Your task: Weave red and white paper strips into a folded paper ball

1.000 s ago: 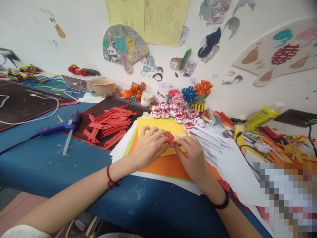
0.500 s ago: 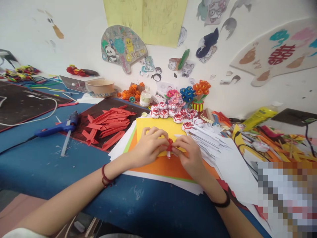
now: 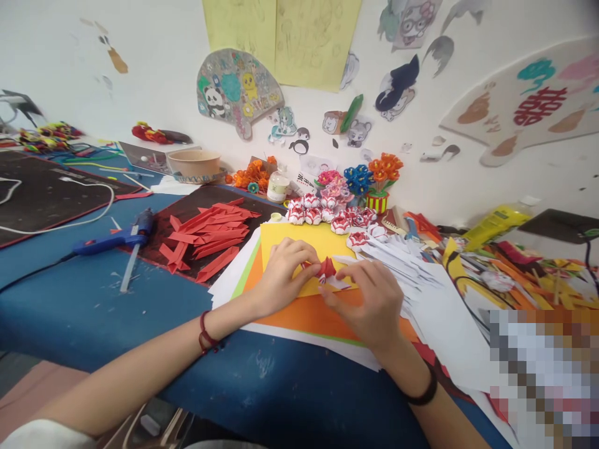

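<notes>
My left hand (image 3: pixel 283 274) and my right hand (image 3: pixel 367 302) meet over a stack of yellow and orange paper sheets (image 3: pixel 322 312). Between their fingertips they pinch a small folded piece of red and white paper (image 3: pixel 325 270). The piece sits just above the yellow sheet. A row of finished red and white paper flowers (image 3: pixel 332 218) lies just beyond the hands. A pile of folded red paper strips (image 3: pixel 208 234) rests on a dark mat to the left.
A blue glue gun (image 3: pixel 116 236) with its cord lies at the left on the blue table (image 3: pixel 93 305). White cut paper strips (image 3: pixel 402 259) spread at the right. A bowl (image 3: pixel 194 163), a small jar (image 3: pixel 278 185) and paper flower pots (image 3: pixel 377 181) stand by the wall.
The small red piece has been turned and shifted slightly right between my fingers. My right hand has moved lower and nearer, with its fingers spread more over the paper.
</notes>
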A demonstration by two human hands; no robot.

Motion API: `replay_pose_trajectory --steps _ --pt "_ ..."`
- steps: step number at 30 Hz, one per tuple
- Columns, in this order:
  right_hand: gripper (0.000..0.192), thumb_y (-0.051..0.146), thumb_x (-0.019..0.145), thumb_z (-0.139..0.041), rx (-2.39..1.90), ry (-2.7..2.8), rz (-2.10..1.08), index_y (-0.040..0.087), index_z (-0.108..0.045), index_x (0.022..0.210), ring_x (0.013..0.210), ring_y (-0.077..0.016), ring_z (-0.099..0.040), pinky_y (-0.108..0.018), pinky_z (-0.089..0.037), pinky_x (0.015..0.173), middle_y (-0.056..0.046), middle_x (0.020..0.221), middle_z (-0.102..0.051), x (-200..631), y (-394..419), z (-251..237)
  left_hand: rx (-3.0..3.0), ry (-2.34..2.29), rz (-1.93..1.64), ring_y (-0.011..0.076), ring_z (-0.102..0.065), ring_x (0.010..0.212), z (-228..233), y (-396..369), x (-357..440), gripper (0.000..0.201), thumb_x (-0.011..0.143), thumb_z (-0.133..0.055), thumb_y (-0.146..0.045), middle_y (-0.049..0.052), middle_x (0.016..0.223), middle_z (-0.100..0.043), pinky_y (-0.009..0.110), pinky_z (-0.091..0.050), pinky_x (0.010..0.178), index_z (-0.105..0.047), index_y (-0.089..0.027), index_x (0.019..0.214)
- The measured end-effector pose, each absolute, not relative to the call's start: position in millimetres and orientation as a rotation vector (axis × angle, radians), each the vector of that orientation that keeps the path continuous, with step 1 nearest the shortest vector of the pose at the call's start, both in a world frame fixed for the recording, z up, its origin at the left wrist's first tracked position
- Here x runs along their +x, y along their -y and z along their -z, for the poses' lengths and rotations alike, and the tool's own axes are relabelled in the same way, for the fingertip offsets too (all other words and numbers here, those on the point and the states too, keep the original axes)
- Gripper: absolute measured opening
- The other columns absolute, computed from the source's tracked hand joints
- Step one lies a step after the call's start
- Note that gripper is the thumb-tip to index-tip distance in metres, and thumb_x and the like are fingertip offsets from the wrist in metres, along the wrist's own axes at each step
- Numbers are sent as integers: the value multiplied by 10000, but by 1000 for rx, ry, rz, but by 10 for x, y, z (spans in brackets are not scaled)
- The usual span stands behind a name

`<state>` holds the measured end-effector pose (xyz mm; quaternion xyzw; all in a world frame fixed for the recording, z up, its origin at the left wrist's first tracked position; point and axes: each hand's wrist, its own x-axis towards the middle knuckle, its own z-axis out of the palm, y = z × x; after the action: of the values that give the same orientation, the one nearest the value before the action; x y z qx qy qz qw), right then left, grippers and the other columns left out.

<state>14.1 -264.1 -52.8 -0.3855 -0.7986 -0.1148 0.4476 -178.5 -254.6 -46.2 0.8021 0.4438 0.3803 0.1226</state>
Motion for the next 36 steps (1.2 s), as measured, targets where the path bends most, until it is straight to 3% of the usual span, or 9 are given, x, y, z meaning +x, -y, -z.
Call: replay_pose_trajectory --steps 5,9,13,22,29,33,36 --pt "114 322 865 -678 -937 2017 603 241 -610 822 680 -211 -521 -363 -388 638 -44 730 -626 117 2690 530 2295 -1246 -1205 169 -561 908 483 2548 -1756 147 962 -572 -261 21 966 -686 345 -399 844 -657 -198 860" --pt "26 210 863 -640 -911 2044 579 232 -635 851 785 -233 -553 -376 -448 685 -94 908 -641 103 2673 528 2262 -1187 -1173 169 -576 894 448 2530 -1774 153 940 -606 -272 11 934 -699 357 -414 864 -663 -198 819" --pt "109 142 873 -596 -826 2086 522 237 -647 891 886 -248 -581 -389 -471 730 -99 1001 -648 100 2656 532 2246 -1162 -1118 174 -584 915 407 2520 -1811 170 939 -606 -285 17 948 -701 368 -421 883 -679 -199 811" --pt "122 129 903 -547 -785 2138 620 213 -635 895 872 -243 -592 -380 -456 711 -102 948 -677 91 2629 527 2308 -1342 -1212 197 -492 923 482 2542 -1800 148 903 -664 -310 26 981 -612 381 -390 841 -687 -213 794" --pt "72 175 901 -583 -844 2205 621 203 -631 855 821 -239 -581 -378 -423 695 -89 862 -675 90 2636 553 2194 -1322 -1190 189 -514 914 466 2517 -1793 164 875 -699 -323 22 937 -619 376 -413 869 -690 -202 766" --pt "159 171 933 -547 -877 2235 509 206 -600 787 695 -209 -553 -356 -388 639 -48 700 -628 79 2641 586 2164 -1314 -1200 198 -525 922 446 2532 -1782 161 868 -706 -310 25 913 -632 397 -414 879 -721 -215 739" --pt "184 115 946 -498 -847 2252 325 192 -603 816 671 -186 -565 -324 -394 616 -44 706 -625 66 2639 620 2157 -1370 -1202 211 -517 948 415 2535 -1787 181 854 -718 -325 27 924 -624 419 -404 892 -741 -231 701"
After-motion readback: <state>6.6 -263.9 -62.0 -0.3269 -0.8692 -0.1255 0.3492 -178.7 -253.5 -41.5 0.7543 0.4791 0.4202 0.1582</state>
